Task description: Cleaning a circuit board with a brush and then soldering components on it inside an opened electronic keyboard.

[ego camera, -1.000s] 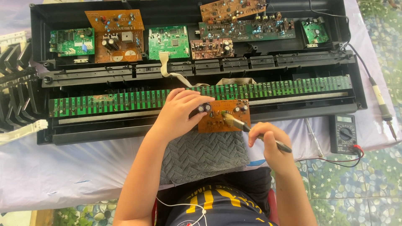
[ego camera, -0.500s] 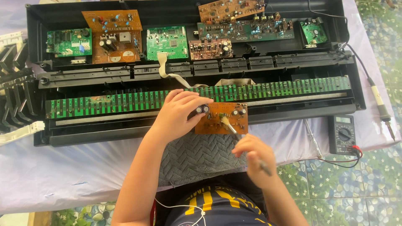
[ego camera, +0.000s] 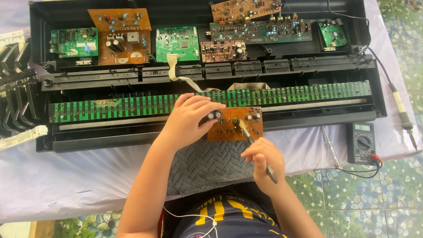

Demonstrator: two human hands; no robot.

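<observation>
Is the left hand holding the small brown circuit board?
Yes, the left hand grips the small brown circuit board by its left edge.

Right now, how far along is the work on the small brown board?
Done: the keyboard case lies open, its circuit boards bare. In hand: the left hand steadies the small brown board on the grey cloth, while the right hand holds a brush-like tool with its tip on the board. Left: the case is not closed; the meter and soldering iron lie unused.
</observation>
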